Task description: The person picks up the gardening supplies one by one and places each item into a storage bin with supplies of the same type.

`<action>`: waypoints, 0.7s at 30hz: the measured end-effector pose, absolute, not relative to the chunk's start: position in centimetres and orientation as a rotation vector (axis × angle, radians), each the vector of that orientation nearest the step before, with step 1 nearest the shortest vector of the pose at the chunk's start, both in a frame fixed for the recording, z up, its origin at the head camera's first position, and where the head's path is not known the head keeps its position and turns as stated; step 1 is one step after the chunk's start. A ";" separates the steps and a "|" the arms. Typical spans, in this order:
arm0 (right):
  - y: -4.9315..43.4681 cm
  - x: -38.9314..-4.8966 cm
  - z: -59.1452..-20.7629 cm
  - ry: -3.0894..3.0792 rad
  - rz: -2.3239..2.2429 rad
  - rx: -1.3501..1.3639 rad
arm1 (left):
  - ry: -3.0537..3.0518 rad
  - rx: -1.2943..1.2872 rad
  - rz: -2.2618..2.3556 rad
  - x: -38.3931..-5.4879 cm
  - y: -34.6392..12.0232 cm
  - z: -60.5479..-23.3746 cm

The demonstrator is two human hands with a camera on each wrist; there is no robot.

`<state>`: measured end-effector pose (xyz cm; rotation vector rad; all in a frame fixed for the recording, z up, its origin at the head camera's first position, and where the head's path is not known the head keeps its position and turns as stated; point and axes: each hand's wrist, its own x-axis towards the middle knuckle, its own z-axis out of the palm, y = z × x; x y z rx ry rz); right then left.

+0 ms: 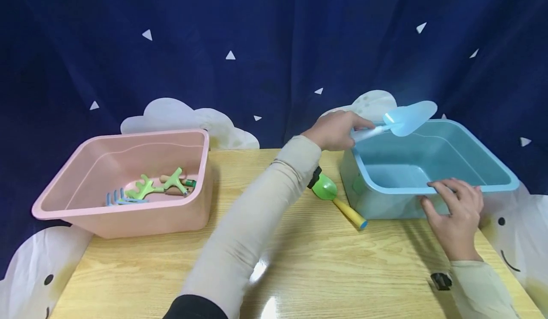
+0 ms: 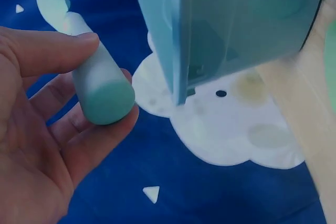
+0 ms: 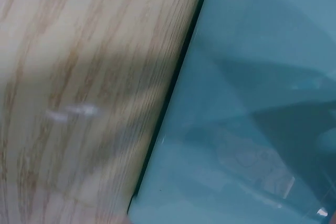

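My left hand (image 1: pixel 338 131) pinches the pale handle of a blue toy trowel (image 1: pixel 411 118) over the left rim of the blue bin (image 1: pixel 372 204). In the left wrist view the thumb and fingers of the left hand (image 2: pixel 47 108) close round the trowel's handle (image 2: pixel 100 72), its rounded green end towards the camera. At the bin's front rim is my right hand (image 1: pixel 458 212), fingers loosely bent over the edge and thumb apart in front of the wall. The right wrist view shows mostly the bin's side wall (image 3: pixel 236 119).
A green scoop (image 1: pixel 325 187) with a yellow handle lies on the wooden table (image 1: pixel 299 262), left of the blue bin. The pink bin (image 1: pixel 150 219) at the left holds green toy tools (image 1: pixel 145 188) and a blue rake (image 1: pixel 124 199). A dark blue curtain (image 1: pixel 257 33) hangs behind.
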<state>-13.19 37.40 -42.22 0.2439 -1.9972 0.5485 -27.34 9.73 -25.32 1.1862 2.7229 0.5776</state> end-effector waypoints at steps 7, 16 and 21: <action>37.7 -13.0 -42.3 -2.022 0.542 0.225 | 2.741 1.159 0.643 -27.4 11.4 -26.5; 37.9 -12.9 -42.3 -2.021 0.534 0.224 | 2.732 1.139 0.678 -26.8 12.4 -26.7; 37.8 -13.0 -42.4 -2.038 0.530 0.221 | 2.668 1.151 0.780 -26.7 12.6 -26.6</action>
